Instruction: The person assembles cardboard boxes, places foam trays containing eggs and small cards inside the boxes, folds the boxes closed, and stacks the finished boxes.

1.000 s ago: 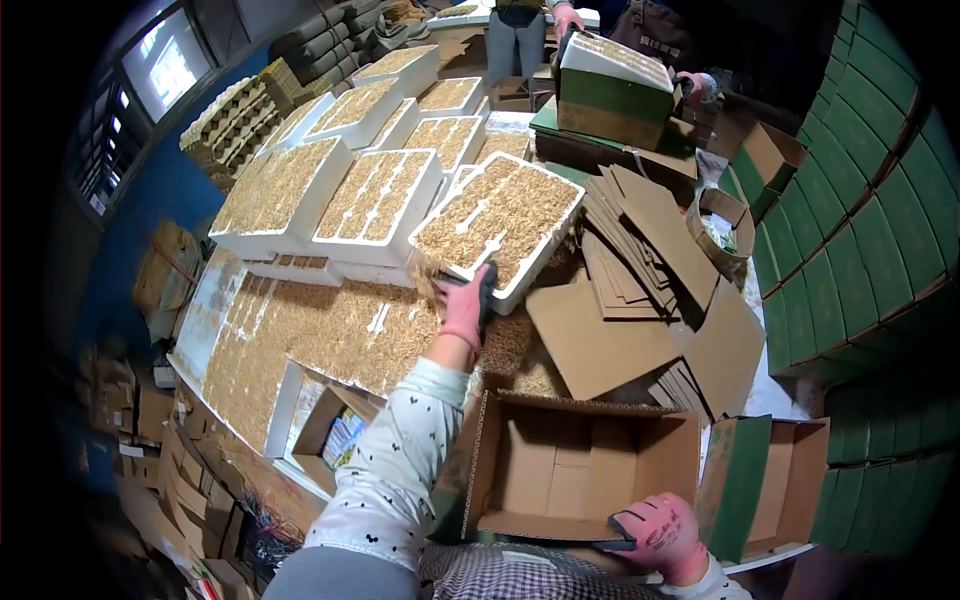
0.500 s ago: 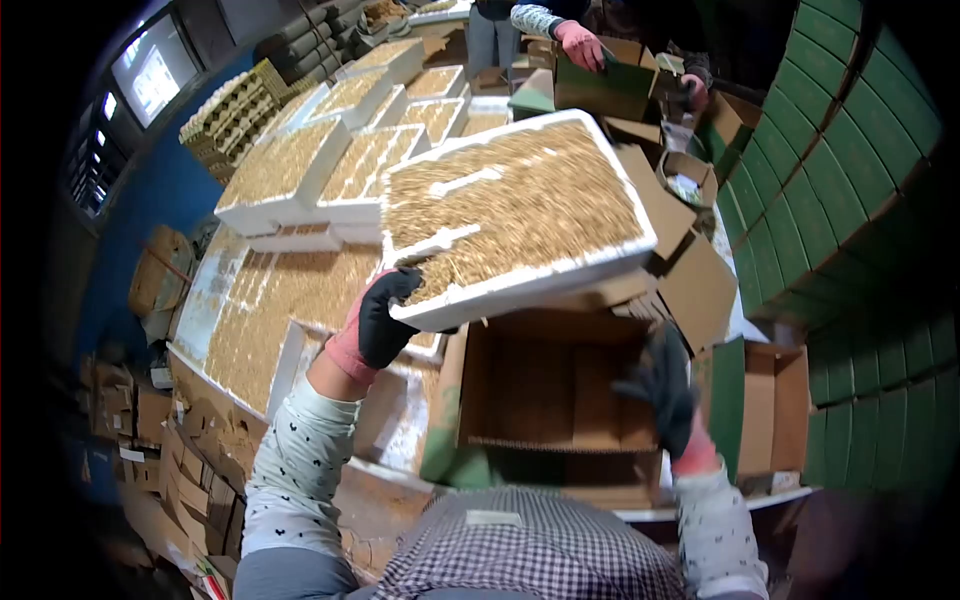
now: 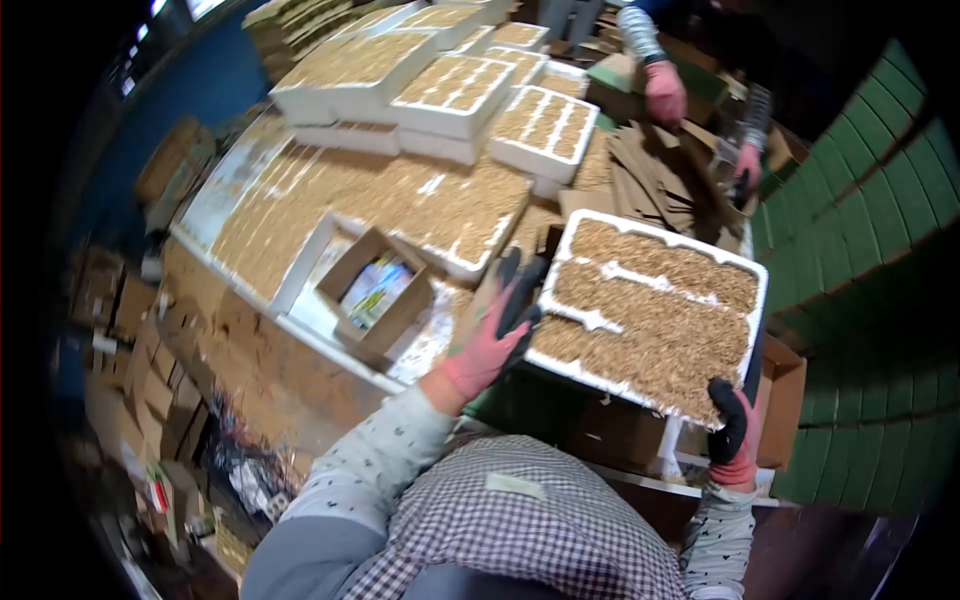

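Observation:
A white foam tray (image 3: 655, 315) full of tan husk-like flakes lies tilted over a green and brown cardboard carton (image 3: 615, 432), hiding most of it. At its near right corner, my right hand (image 3: 735, 430), in a black and pink glove, is closed with the fingers over the rim. My left hand (image 3: 497, 325), gloved alike, is beside the tray's left edge with fingers spread and thumb apart. Whether its fingertips touch the tray or the carton, I cannot tell. Left of that hand, a small cardboard box (image 3: 372, 290) holds colourful printed packets.
More flake-filled foam trays (image 3: 455, 95) are stacked at the back of the table. Green cartons (image 3: 850, 250) form a wall on the right. Another person's pink-gloved hand (image 3: 665, 93) is near flat cardboard pieces (image 3: 650, 170). Cardboard scraps (image 3: 165, 385) lie at the lower left.
The foam tray has moved right and down over the carton. My right hand now grips its corner; my left hand has let go of it. The whole view has shifted.

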Demonstrator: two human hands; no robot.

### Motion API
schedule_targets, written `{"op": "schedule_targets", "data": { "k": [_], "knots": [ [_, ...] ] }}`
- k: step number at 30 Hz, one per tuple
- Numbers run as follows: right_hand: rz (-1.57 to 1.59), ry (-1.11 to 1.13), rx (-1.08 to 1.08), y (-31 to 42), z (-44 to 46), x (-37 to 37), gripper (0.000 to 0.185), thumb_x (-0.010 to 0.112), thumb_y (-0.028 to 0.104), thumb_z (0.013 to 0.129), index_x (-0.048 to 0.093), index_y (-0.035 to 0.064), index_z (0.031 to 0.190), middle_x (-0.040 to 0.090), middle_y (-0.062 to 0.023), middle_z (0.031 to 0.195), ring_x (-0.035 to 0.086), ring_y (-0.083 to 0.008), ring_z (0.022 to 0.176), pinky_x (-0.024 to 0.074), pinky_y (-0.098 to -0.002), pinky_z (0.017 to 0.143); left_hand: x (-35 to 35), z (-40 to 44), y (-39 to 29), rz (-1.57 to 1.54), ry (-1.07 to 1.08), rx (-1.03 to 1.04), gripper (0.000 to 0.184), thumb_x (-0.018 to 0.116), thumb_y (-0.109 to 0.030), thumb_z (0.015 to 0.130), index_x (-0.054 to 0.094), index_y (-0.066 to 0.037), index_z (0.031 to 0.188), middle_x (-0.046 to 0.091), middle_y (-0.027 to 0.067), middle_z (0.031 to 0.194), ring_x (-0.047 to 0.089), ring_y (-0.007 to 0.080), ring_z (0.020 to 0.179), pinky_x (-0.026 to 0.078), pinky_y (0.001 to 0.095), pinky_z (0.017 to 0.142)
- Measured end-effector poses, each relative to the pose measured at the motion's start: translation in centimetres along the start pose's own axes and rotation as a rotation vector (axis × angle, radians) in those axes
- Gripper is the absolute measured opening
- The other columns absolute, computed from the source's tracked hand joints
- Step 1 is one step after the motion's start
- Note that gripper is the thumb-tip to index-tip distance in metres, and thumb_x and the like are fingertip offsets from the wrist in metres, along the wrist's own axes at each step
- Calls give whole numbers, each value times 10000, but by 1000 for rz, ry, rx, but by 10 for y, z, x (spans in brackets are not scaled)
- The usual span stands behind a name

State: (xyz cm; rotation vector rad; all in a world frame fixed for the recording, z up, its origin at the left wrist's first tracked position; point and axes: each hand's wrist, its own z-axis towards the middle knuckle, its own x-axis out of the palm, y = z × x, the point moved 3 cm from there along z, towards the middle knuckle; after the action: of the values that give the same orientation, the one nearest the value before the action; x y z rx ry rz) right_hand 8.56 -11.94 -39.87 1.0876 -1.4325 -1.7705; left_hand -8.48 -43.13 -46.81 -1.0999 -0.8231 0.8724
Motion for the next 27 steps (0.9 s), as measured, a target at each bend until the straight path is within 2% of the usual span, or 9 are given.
{"op": "schedule_targets", "data": {
  "k": [4,5,6,8,12,15,20,24,27],
  "knots": [
    [25,-30,-20,4,9,-8,460,516,44,805,451,-65,1247,538,-101,1124,557,-138,886,461,-257,800,4,8,10,-380,29,-213,471,441,-48,935,320,-18,1389,321,118,1440,292,175,1327,228,282,1085],
    [-71,-4,-106,23,5,-11,488,505,59,807,430,-67,1272,529,-98,1126,555,-147,896,455,-271,814,0,6,18,164,-16,-101,435,399,-65,955,334,-17,1382,331,104,1440,281,175,1336,220,291,1092],
    [-39,-6,-123,37,-2,-8,452,494,81,821,453,-77,1243,514,-102,1161,551,-160,923,445,-290,823,6,7,31,-213,57,-137,425,379,-106,970,335,-14,1382,321,99,1449,266,192,1347,214,299,1095],
    [-347,35,-380,22,-8,-23,416,528,104,826,488,-71,1201,533,-93,1129,549,-154,938,440,-286,832,9,7,9,238,83,56,429,398,-138,971,344,-10,1377,341,123,1434,279,192,1338,226,300,1088],
    [30,38,167,21,13,40,425,640,148,818,504,-54,1166,577,-55,1027,544,-135,937,426,-275,842,-7,7,34,325,-42,-149,486,504,-103,908,363,-28,1367,567,107,1155,565,191,980,456,286,839],
    [-213,301,383,1,43,53,632,677,186,793,350,3,1302,605,-73,877,575,-172,713,470,-313,643,-11,21,26,-58,80,-297,562,498,-24,864,328,-84,1397,535,-1,954,479,64,733,415,187,617],
    [-1022,502,-8,15,35,74,644,705,148,704,376,-87,1205,574,-280,1021,553,-414,984,463,-415,838,-31,-13,-3,-2,118,-460,604,560,-13,803,353,13,1370,469,84,1316,426,170,1209,332,301,1027],
    [-1513,738,-116,-13,19,142,334,667,293,737,646,25,936,629,-134,1039,588,-252,1009,510,-346,771,-92,-16,-45,-198,-76,-423,530,609,-88,798,433,5,1289,520,125,1226,487,221,1139,396,328,957],
    [-1483,895,-202,-7,39,158,348,658,314,752,634,60,988,650,-109,986,611,-260,947,505,-353,744,-191,0,-28,740,-374,-145,535,689,-195,745,501,-47,1223,536,160,1209,505,281,1130,397,364,969]
  ]
}}
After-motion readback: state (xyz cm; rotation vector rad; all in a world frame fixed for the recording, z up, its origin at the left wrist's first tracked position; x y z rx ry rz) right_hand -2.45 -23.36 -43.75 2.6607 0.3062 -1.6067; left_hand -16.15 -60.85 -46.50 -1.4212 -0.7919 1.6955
